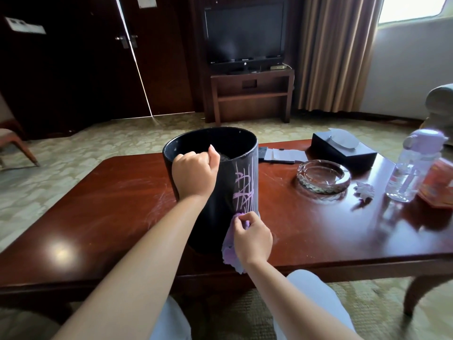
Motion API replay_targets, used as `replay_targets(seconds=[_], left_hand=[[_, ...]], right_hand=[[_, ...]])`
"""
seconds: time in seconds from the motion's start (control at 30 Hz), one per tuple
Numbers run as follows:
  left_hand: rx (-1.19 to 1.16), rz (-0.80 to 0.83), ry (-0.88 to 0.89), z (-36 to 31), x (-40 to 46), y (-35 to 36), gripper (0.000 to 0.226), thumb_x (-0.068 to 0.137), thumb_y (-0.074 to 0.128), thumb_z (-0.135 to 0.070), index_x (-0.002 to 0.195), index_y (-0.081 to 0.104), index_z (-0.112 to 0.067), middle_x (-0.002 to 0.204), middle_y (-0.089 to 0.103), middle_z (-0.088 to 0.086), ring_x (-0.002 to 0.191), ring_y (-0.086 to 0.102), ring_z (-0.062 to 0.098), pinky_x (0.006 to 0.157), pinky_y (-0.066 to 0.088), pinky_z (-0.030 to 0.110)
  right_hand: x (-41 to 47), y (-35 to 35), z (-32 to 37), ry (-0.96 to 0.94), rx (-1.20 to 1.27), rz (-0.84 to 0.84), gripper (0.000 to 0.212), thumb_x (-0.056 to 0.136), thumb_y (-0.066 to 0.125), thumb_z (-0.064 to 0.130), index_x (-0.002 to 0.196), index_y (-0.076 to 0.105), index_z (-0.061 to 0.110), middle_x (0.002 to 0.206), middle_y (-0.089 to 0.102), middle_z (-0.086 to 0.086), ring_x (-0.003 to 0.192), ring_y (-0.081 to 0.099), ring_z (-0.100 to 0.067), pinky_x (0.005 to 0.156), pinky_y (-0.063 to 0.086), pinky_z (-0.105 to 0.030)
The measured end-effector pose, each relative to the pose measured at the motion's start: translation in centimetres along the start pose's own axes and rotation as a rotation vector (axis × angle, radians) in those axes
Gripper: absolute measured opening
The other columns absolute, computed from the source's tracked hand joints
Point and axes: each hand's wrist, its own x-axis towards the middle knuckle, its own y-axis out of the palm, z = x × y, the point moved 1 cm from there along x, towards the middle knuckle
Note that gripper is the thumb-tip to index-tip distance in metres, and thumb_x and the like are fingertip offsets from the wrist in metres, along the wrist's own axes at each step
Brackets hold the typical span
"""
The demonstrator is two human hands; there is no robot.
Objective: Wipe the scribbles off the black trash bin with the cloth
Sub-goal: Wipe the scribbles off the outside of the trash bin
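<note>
Here, a person sits at a glossy reddish-brown wooden surface (98, 204), both bare arms reaching forward. A black trash bin (215, 202) stands upright near the middle of it, its open mouth facing up. The left hand (195, 174) has its grip closed over the bin's near rim, fingers curled over the edge and thumb raised. Pale purple scribbles (242, 190) run down the right side of the bin's outer wall. Just below them, the right hand (252, 238) pinches a lilac cloth (231, 251) between thumb and fingers, its grip closed on the cloth, pressing the bunched top against the bin's lower wall while the rest hangs toward the surface's near edge. Further right, well apart from the bin, sit a clear glass ashtray (323, 176), a dark tissue box (343, 149) behind it, a crumpled scrap (365, 188), and a clear water bottle (414, 165) with a lilac cap.
</note>
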Motion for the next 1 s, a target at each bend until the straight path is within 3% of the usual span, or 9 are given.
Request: replay_targets(seconds=[0.1,0.2,0.37,0.73,0.9,1.0], left_hand=[[-0.013,0.003,-0.007,0.0,0.0,0.1,0.052,0.087,0.044,-0.019,0.037,0.042,-0.007,0.032,0.038,0.010,0.032,0.039,0.027,0.044,0.033,0.026],[-0.009,-0.004,-0.003,0.0,0.0,0.0,0.052,0.087,0.044,-0.019,0.037,0.042,-0.007,0.032,0.038,0.009,0.032,0.039,0.027,0.045,0.032,0.025],[0.000,-0.013,-0.016,0.0,0.0,0.1,0.052,0.086,0.045,-0.019,0.036,0.041,-0.007,0.032,0.038,0.010,0.032,0.038,0.027,0.044,0.032,0.026],[0.009,-0.007,-0.010,0.0,0.0,0.0,0.052,0.086,0.045,-0.019,0.036,0.042,-0.007,0.032,0.038,0.009,0.032,0.039,0.027,0.045,0.031,0.025],[0.008,-0.001,-0.014,0.0,0.0,0.1,0.052,0.087,0.045,-0.019,0.037,0.043,-0.007,0.033,0.039,0.010,0.033,0.040,0.027,0.044,0.031,0.026],[0.006,0.001,-0.008,0.0,0.0,0.0,0.052,0.087,0.045,-0.019,0.036,0.043,-0.007,0.033,0.039,0.009,0.033,0.040,0.027,0.044,0.031,0.026]], right_hand=[[0.0,0.1,0.1,-0.143,-0.016,-0.122,0.012,0.085,0.063,0.023,0.073,0.065,0.020,0.065,0.058,0.008,0.064,0.049,-0.012,0.060,0.032,-0.026],[-0.1,0.1,0.1,-0.173,-0.067,-0.107,0.012,0.085,0.061,0.022,0.075,0.065,0.017,0.069,0.062,0.003,0.065,0.045,-0.012,0.060,0.030,-0.026],[0.1,0.3,-0.1,-0.308,-0.077,-0.195,0.006,0.083,0.069,0.021,0.078,0.068,0.020,0.071,0.068,0.006,0.065,0.055,-0.016,0.059,0.036,-0.024],[0.6,0.8,0.0,-0.284,-0.088,-0.117,0.009,0.088,0.058,0.020,0.082,0.064,0.018,0.079,0.067,0.004,0.076,0.053,-0.018,0.065,0.038,-0.028],[0.5,0.5,0.6,-0.355,-0.017,-0.205,0.008,0.088,0.060,0.020,0.082,0.064,0.017,0.075,0.065,0.005,0.070,0.050,-0.017,0.064,0.043,-0.028],[0.8,0.2,0.7,-0.282,-0.021,-0.107,0.008,0.088,0.061,0.021,0.084,0.065,0.016,0.076,0.066,0.004,0.076,0.051,-0.017,0.066,0.040,-0.026]])
